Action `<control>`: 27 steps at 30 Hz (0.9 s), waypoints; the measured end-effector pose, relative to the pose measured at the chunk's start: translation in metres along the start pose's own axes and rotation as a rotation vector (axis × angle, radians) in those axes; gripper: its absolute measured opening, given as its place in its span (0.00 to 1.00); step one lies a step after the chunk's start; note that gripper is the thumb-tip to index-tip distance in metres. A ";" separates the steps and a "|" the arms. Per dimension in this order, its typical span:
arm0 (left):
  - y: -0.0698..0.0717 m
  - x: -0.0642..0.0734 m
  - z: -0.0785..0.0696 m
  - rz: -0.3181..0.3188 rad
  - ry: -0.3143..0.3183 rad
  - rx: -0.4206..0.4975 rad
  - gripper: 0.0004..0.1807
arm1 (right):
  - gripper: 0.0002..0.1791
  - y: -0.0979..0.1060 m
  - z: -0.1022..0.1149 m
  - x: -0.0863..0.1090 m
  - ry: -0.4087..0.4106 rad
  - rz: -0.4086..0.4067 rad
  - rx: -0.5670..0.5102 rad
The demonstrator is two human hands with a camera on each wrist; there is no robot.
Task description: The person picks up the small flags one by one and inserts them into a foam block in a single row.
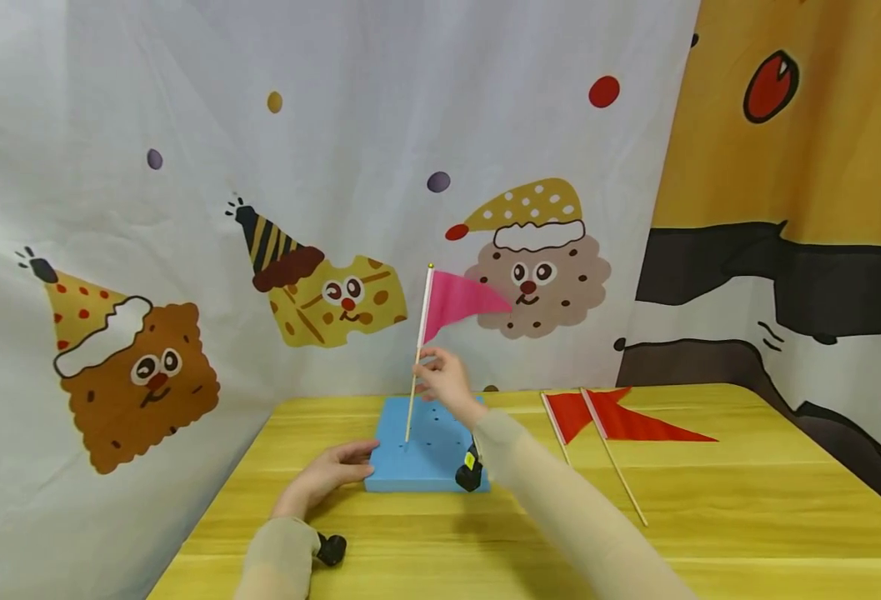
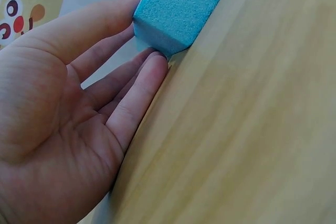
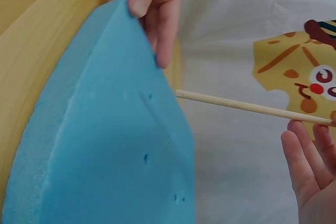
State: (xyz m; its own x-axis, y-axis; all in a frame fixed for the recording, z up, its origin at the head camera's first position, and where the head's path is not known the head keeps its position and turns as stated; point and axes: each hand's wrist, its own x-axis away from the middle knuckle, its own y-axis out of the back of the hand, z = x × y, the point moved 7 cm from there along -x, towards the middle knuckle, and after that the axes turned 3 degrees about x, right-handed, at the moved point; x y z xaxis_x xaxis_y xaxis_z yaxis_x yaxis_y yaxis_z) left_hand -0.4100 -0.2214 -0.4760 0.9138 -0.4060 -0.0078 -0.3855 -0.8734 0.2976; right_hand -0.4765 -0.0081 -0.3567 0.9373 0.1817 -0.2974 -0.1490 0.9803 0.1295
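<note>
My right hand (image 1: 443, 379) pinches the thin wooden stick of a pink pennant flag (image 1: 458, 302), which stands nearly upright over a blue foam block (image 1: 425, 475). Small holes dot the top of that block. In the right wrist view the stick's bare lower end (image 3: 181, 94) shows just off the block's surface, and in the head view it overlaps the left part near a hole. My left hand (image 1: 335, 472) rests on the table at the block's left side, thumb (image 2: 113, 17) and fairly straight fingers touching its edge.
Two red pennant flags (image 1: 661, 422) (image 1: 566, 415) on wooden sticks lie to the right on the yellow wood-grain table (image 1: 748, 500). A curtain (image 1: 380, 108) printed with cartoon snacks hangs behind the table. Each wrist carries a small black camera (image 1: 331, 549).
</note>
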 end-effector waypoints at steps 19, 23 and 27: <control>-0.001 -0.001 0.000 -0.014 0.004 0.005 0.31 | 0.10 -0.010 -0.020 -0.005 0.004 0.005 0.057; -0.002 -0.001 0.000 -0.018 0.005 0.001 0.31 | 0.10 -0.013 -0.022 -0.004 0.000 0.006 0.061; -0.001 -0.002 0.000 -0.016 0.002 0.000 0.32 | 0.11 -0.015 -0.021 -0.004 -0.005 0.001 0.079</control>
State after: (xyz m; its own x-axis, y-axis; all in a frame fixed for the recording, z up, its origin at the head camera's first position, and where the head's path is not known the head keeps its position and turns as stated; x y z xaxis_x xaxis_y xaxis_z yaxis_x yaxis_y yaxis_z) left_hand -0.4112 -0.2196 -0.4767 0.9202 -0.3912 -0.0104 -0.3707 -0.8798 0.2977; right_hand -0.4846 -0.0217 -0.3777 0.9390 0.1817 -0.2921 -0.1245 0.9710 0.2040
